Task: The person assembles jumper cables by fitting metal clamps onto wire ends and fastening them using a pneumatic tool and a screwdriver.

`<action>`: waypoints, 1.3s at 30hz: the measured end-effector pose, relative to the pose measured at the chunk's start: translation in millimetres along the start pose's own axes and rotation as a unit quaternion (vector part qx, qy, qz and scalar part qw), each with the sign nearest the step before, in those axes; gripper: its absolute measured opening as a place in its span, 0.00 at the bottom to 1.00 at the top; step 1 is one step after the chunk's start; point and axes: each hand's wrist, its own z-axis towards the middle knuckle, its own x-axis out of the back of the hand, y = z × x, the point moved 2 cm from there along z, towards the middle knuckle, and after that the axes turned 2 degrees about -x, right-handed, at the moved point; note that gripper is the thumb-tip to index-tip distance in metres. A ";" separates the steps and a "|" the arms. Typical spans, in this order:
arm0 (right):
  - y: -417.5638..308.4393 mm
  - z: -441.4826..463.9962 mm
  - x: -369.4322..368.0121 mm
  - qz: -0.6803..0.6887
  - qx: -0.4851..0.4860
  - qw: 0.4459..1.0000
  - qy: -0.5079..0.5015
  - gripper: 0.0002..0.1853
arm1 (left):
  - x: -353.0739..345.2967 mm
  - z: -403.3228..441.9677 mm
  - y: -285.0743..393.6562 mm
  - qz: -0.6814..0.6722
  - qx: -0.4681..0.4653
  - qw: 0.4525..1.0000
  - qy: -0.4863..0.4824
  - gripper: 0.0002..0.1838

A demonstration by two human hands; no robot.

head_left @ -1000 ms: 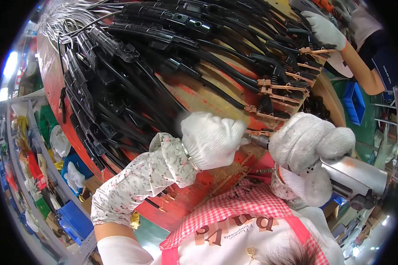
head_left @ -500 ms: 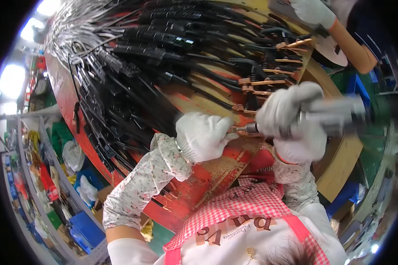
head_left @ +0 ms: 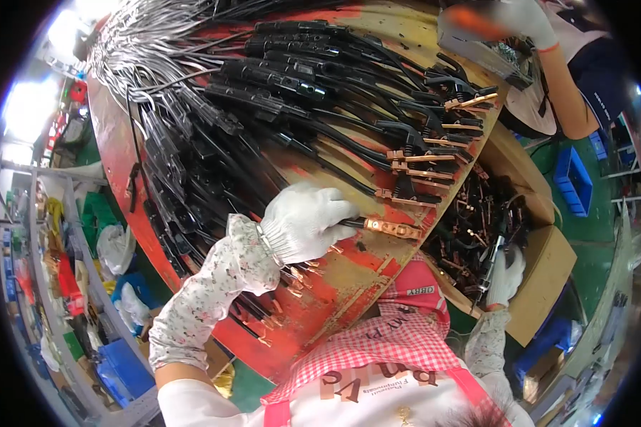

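My left hand (head_left: 308,220), in a white knit glove, is closed around a black cable or handle with a perforated copper piece (head_left: 392,228) on its end, just above the red table. My right hand (head_left: 506,276), also gloved, is lowered at the near side of a cardboard box (head_left: 548,274). Its fingers look stretched out beside a slim silver tool (head_left: 493,260); the contact between them is unclear. Inside the box are many black parts with copper pieces (head_left: 481,210).
Black cables with copper-jawed clamps (head_left: 420,167) cover the worn red and yellow table (head_left: 349,285). Bundled grey cables (head_left: 132,53) lie at far left. A co-worker's gloved hand (head_left: 527,21) is at a tray of parts (head_left: 488,53). A blue crate (head_left: 573,181) stands on the floor.
My right hand has moved away from the copper piece and down to the box, with the silver tool now beside it. My left hand has shifted slightly left and down, still holding the piece.
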 end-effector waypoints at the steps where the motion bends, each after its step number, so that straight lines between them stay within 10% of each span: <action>1: -37.1 1.1 3.1 0.069 0.078 0.993 0.046 0.22 | 0.2 1.0 0.1 0.016 0.001 1.000 -0.002 0.14; 6: -249.3 -55.3 34.6 0.187 0.530 0.809 -0.171 0.18 | 0.3 3.6 3.1 -0.004 -0.034 0.999 0.041 0.09; 10: -263.6 -88.9 -9.7 0.048 0.645 0.744 -0.170 0.16 | 6.3 -8.6 9.4 -0.029 -0.037 0.996 0.074 0.10; 18: -271.7 -79.7 17.4 -0.003 0.676 0.718 -0.168 0.09 | 5.8 -2.5 4.2 0.028 -0.024 0.999 -0.034 0.06; 24: -306.7 -50.8 51.3 -0.047 0.707 0.703 -0.060 0.09 | 36.6 13.2 3.4 -0.011 -0.059 0.993 0.105 0.07; 28: -292.9 -12.7 35.6 -0.042 0.716 0.697 -0.014 0.26 | 42.5 17.7 -10.3 0.164 -0.040 0.962 0.213 0.09; 30: -274.4 -24.0 40.8 -0.017 0.722 0.688 -0.072 0.34 | 9.3 20.2 -15.3 0.227 0.054 0.972 -0.001 0.11; 32: -249.9 -31.4 35.2 -0.015 0.703 0.706 -0.088 0.35 | -12.4 19.8 -12.9 0.247 0.087 0.964 0.036 0.16; 39: -262.1 -57.2 45.7 0.282 0.463 0.813 -0.213 0.21 | 36.3 20.3 57.7 -0.108 0.110 0.981 0.121 0.28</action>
